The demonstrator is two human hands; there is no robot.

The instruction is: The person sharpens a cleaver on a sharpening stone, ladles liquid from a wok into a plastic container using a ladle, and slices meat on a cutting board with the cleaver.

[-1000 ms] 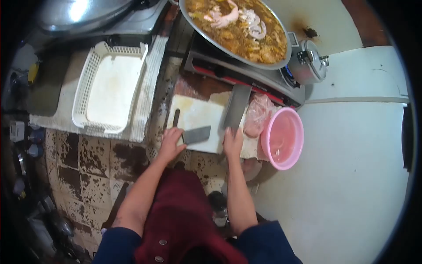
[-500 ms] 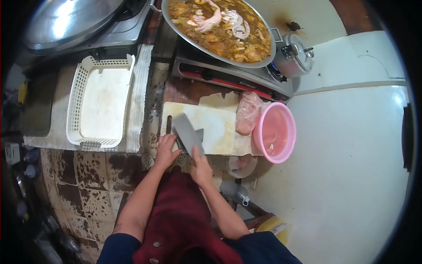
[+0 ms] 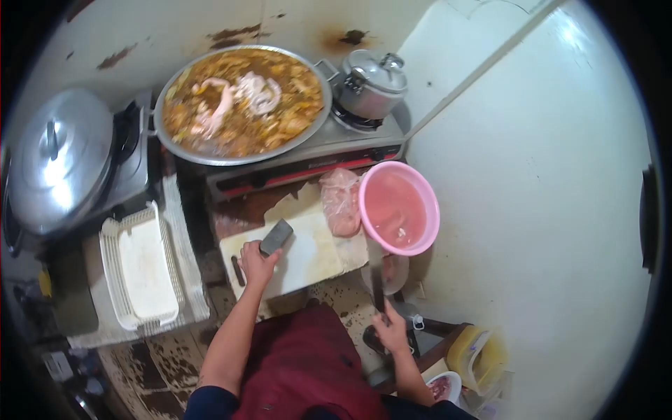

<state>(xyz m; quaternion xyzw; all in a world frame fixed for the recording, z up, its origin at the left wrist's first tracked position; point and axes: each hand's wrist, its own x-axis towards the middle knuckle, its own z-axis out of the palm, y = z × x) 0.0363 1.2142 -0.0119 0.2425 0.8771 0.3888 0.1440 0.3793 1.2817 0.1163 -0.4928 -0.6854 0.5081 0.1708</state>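
My left hand [image 3: 257,263] grips one end of a grey sharpening stone [image 3: 277,236] above the left part of the white cutting board [image 3: 318,253]. Whether the stone touches the board I cannot tell. Off the counter's front edge, my right hand [image 3: 392,329] is wrapped round the handle of a cleaver [image 3: 377,283]. Its blade points away from me and shows nearly edge-on, beside the pink basin [image 3: 435,213] and in front of a clear bowl [image 3: 398,273] lower down.
A large pan of stew [image 3: 162,134] and a pressure cooker [image 3: 374,87] stand on the gas stove [image 3: 301,169]. A plastic bag of pale meat [image 3: 341,203] lies by the basin. To the left are a white basket [image 3: 112,269] and a big metal lid [image 3: 66,168]. A yellowish container [image 3: 483,360] stands lower right.
The cleaver has left the stone and swung right, past the board's edge. My left hand has shifted the stone farther up over the board. The view has turned and tilted upward.
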